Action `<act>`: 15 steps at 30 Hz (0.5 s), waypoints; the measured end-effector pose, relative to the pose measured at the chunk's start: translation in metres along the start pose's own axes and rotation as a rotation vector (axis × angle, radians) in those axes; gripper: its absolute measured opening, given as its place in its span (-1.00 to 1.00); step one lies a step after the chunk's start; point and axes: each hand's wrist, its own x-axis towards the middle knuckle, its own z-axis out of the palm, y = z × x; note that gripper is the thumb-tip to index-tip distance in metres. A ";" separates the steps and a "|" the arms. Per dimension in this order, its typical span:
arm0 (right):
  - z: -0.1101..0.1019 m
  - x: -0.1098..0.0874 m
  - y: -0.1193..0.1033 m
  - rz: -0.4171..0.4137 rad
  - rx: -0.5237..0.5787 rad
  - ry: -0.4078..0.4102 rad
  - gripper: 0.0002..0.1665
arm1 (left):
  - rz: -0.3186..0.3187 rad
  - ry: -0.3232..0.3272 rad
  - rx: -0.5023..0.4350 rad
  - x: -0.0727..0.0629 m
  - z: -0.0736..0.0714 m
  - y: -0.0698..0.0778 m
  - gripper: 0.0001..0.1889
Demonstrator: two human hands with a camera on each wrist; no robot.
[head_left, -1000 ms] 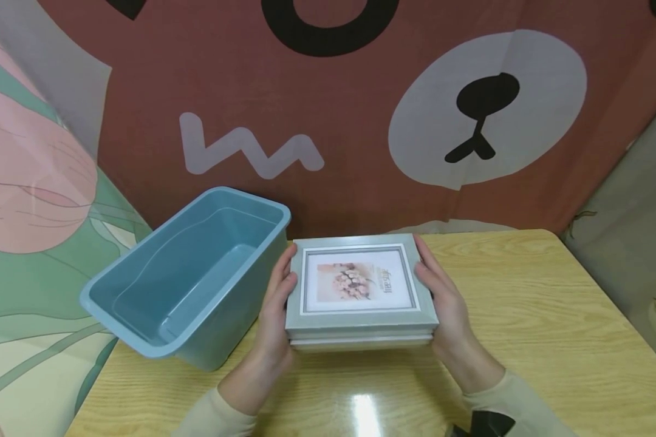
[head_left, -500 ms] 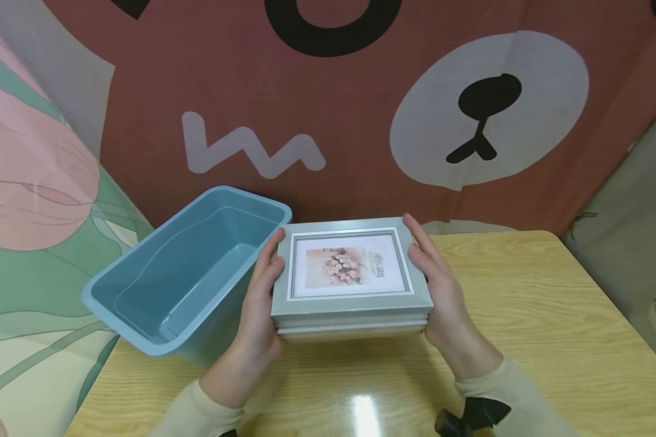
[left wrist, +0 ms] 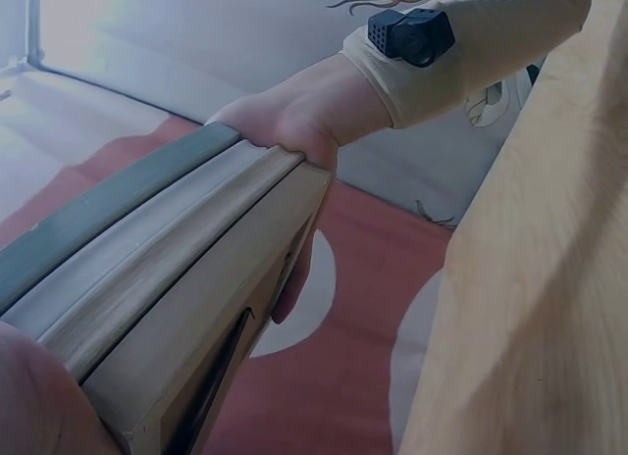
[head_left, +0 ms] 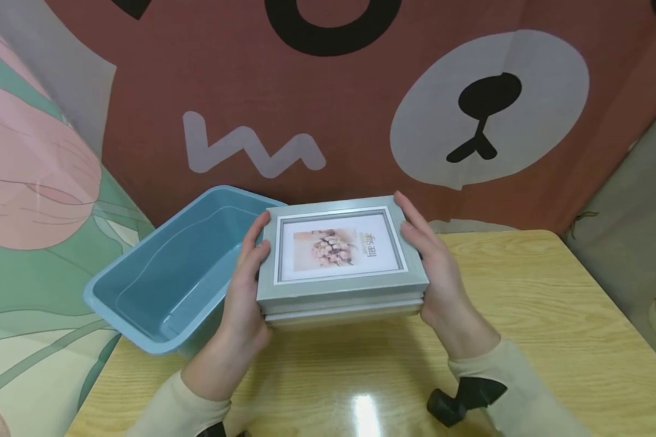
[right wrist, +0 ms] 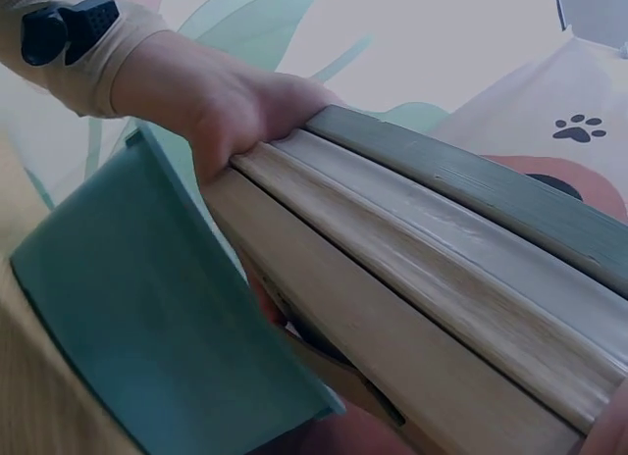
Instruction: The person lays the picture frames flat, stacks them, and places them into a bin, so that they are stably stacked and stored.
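Between my two hands I hold a stack of picture frames (head_left: 339,294) up off the table. The top one is a grey-green picture frame (head_left: 339,246) with a white inner border and a print of pink flowers. Below it, the wrist views show a white frame edge (left wrist: 157,229) and wood-toned frame edges (right wrist: 392,308). My left hand (head_left: 240,303) grips the stack's left end, thumb on the side. At the right end, my right hand (head_left: 443,285) grips it the same way. Fingers beneath the stack are mostly hidden in the head view.
A blue plastic bin (head_left: 158,273) stands on the table at the left, partly behind the stack and my left hand. The wooden table (head_left: 536,321) extends to the right. Behind it hangs a printed cloth (head_left: 350,127) with a bear face.
Both hands have lifted the stack of picture frames higher and moved it left, toward the bin. It now covers part of the bin's right side and is slightly more tilted.
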 end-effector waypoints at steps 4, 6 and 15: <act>0.004 0.005 -0.006 -0.004 0.001 -0.007 -0.36 | 0.002 0.005 0.003 -0.001 0.000 0.008 -0.48; 0.006 0.008 -0.008 -0.011 0.002 -0.013 -0.36 | 0.007 0.011 0.002 -0.001 0.000 0.013 -0.48; 0.020 0.020 -0.020 -0.033 0.010 -0.027 -0.36 | 0.063 0.033 -0.005 -0.002 -0.002 0.033 -0.48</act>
